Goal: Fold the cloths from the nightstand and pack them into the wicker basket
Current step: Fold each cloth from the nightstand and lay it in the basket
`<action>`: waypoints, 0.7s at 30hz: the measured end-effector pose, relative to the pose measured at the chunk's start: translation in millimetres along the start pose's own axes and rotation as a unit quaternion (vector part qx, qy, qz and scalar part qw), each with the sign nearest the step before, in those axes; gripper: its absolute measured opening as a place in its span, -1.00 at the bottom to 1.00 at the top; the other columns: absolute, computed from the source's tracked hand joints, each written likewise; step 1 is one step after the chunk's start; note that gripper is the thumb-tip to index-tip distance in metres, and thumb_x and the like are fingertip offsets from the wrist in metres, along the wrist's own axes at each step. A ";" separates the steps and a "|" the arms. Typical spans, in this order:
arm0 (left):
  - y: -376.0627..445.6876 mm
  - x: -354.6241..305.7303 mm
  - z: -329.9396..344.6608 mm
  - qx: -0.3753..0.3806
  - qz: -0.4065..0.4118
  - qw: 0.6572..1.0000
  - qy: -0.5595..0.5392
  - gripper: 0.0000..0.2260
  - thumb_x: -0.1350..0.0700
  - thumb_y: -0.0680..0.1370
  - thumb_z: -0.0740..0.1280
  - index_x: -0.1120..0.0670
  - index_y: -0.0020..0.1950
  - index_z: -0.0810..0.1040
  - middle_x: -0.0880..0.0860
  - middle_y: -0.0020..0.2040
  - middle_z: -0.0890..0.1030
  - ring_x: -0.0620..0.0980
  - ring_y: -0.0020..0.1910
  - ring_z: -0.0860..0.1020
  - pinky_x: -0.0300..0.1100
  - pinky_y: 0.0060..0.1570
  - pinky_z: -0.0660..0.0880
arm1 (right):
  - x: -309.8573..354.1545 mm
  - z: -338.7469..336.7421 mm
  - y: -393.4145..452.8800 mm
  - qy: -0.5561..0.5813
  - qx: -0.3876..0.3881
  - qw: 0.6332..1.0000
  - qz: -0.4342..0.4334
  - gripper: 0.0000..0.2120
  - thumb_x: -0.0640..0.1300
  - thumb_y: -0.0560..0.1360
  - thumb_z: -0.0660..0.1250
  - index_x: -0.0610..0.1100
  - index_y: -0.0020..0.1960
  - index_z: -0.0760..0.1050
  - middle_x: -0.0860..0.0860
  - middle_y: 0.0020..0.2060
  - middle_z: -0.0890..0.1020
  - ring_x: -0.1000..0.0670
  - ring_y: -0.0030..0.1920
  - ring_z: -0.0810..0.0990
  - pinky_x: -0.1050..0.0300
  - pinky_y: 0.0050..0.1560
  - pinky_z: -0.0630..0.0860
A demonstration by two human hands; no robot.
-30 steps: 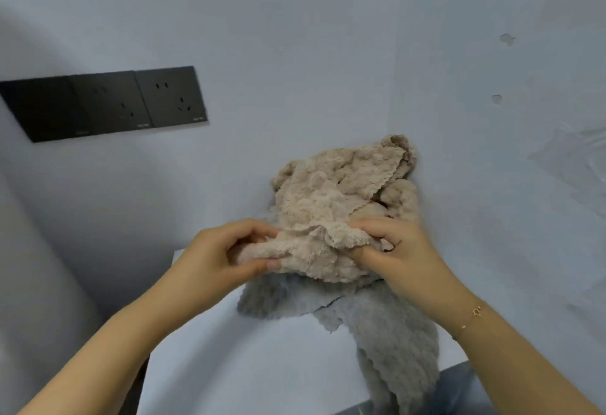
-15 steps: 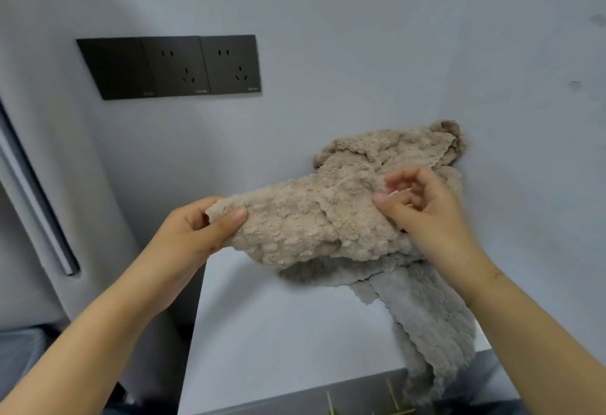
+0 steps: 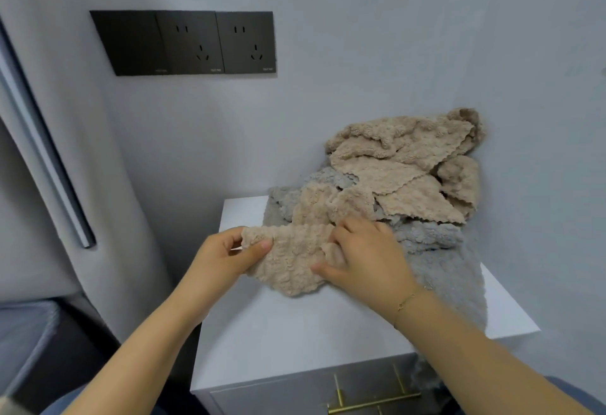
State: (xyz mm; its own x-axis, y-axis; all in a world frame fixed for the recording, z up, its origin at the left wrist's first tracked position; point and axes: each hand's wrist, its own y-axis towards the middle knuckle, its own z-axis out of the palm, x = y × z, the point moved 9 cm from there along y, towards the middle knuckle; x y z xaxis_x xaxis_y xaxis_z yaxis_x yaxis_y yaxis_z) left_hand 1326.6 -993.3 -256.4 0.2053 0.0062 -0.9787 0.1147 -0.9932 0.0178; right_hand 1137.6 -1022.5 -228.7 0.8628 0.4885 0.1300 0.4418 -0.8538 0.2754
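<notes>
The beige cloth (image 3: 292, 260) is lying at the near edge of the pile (image 3: 403, 185) on the nightstand (image 3: 295, 332). The left hand (image 3: 226, 257) is pinching its corner, thumb on top, and the right hand (image 3: 364, 257) is gripping the opposite edge, probably stretching it flat for folding. A gray cloth (image 3: 446, 270) is trailing off the nightstand. No basket is showing.

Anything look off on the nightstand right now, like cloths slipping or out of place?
Yes: the grey cloth hangs over the nightstand's right front edge, down past the drawer, and may slip off. The beige cloths sit in a crumpled heap against the wall. Both hands grip one beige cloth.
</notes>
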 end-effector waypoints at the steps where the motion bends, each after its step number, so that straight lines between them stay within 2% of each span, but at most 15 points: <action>1: -0.1 2.8 -0.1 0.000 -0.001 1.000 0.004 -0.90 0.14 0.53 0.40 0.10 -0.01 0.68 0.04 -0.09 0.72 0.04 -0.08 0.69 -0.13 -0.05 0.61 | -0.9 1.0 0.6 0.001 0.003 1.000 0.008 -0.52 0.30 0.47 0.26 -0.04 0.18 0.49 0.06 0.11 0.49 0.01 0.16 0.45 0.10 0.19 0.26; 5: 2.1 7.9 -10.6 -0.019 0.006 1.000 0.002 -0.90 0.15 0.54 0.40 0.10 0.01 0.68 0.03 -0.08 0.72 0.04 -0.08 0.69 -0.05 0.00 0.60 | -6.5 -4.9 -2.4 0.037 -0.008 0.999 0.030 -0.69 0.04 0.49 0.36 -0.05 0.17 0.44 0.05 0.07 0.45 -0.01 0.12 0.46 0.17 0.06 0.23; 7: 1.6 8.1 -16.3 -0.027 0.013 1.000 0.000 -0.89 0.15 0.54 0.39 0.09 0.03 0.67 0.03 -0.07 0.72 0.02 -0.07 0.69 -0.06 0.00 0.60 | -11.3 -4.9 -6.2 0.052 0.006 0.998 0.045 -0.67 -0.09 0.49 0.36 -0.03 0.23 0.42 0.05 0.11 0.46 -0.01 0.09 0.48 0.18 0.06 0.33; 9: -0.4 7.6 -21.1 -0.037 0.019 0.999 -0.001 -0.89 0.14 0.55 0.38 0.09 0.04 0.67 0.03 -0.07 0.72 0.01 -0.07 0.68 -0.09 -0.02 0.60 | -17.2 -2.6 -10.9 0.092 0.038 0.992 0.077 -0.64 -0.21 0.47 0.35 -0.03 0.23 0.41 0.04 0.12 0.47 0.00 -0.04 0.51 0.17 -0.07 0.45; 11: -2.8 7.2 -24.7 -0.044 0.021 0.999 -0.008 -0.89 0.14 0.55 0.37 0.09 0.03 0.66 0.03 -0.07 0.72 0.01 -0.08 0.68 -0.14 -0.04 0.60 | -24.3 3.5 -15.5 0.142 0.074 0.981 0.106 -0.63 -0.30 0.46 0.34 -0.02 0.20 0.40 0.01 -0.05 0.52 0.05 -0.25 0.47 0.25 -0.34 0.36; 13: -6.6 6.3 -27.2 -0.048 0.024 0.998 -0.011 -0.89 0.13 0.56 0.36 0.10 0.02 0.65 0.05 -0.09 0.71 0.02 -0.10 0.67 -0.18 -0.09 0.60 | -31.0 5.4 -19.4 0.195 0.088 0.969 0.125 -0.61 -0.35 0.46 0.33 0.00 0.18 0.40 0.04 -0.26 0.47 0.06 -0.39 0.40 0.25 -0.46 0.26; 15: -11.1 3.4 -31.2 -0.059 0.040 0.997 0.000 -0.89 0.11 0.57 0.34 0.12 -0.01 0.63 0.10 -0.12 0.68 0.03 -0.15 0.64 -0.22 -0.16 0.57 | -38.4 -8.3 -21.5 0.248 0.051 0.958 0.134 -0.57 -0.39 0.44 0.31 0.03 0.17 0.37 0.08 -0.26 0.45 0.04 -0.37 0.44 0.20 -0.44 0.33; 17: -15.8 -2.5 -39.0 -0.082 0.058 0.995 0.006 -0.88 0.12 0.58 0.33 0.14 0.00 0.62 0.09 -0.12 0.67 -0.01 -0.17 0.62 -0.28 -0.17 0.55 | -49.1 -30.1 -22.9 0.284 -0.010 0.949 0.138 -0.57 -0.41 0.43 0.31 0.01 0.15 0.38 0.07 -0.22 0.49 0.09 -0.30 0.48 0.26 -0.38 0.38; 20: -21.1 -21.0 -47.2 -0.071 0.090 0.993 -0.001 -0.92 0.17 0.55 0.35 0.12 -0.04 0.65 0.04 -0.17 0.67 -0.09 -0.18 0.61 -0.32 -0.17 0.56 | -64.5 -59.3 -25.6 0.338 -0.068 0.929 0.133 -0.70 -0.42 0.41 0.39 -0.07 0.00 0.59 0.04 -0.28 0.56 0.22 -0.36 0.44 0.39 -0.32 0.37; 21: -22.3 -28.9 -47.8 -0.050 0.101 0.994 0.003 -0.93 0.14 0.51 0.39 0.09 -0.07 0.66 0.04 -0.19 0.67 -0.09 -0.21 0.60 -0.32 -0.18 0.56 | -68.8 -66.2 -26.5 0.366 -0.070 0.919 0.131 -0.73 -0.41 0.40 0.42 -0.07 -0.05 0.64 0.01 -0.29 0.59 0.20 -0.34 0.45 0.36 -0.27 0.37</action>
State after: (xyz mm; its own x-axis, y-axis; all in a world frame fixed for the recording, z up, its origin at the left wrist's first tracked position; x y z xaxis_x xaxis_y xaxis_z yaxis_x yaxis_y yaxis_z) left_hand 1364.6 -965.8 -218.8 0.2401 -0.1904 -0.9519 0.1664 -0.9580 0.2336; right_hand 1050.3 -1021.6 -181.9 0.5157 0.3032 0.8013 0.1616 -0.9529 0.2566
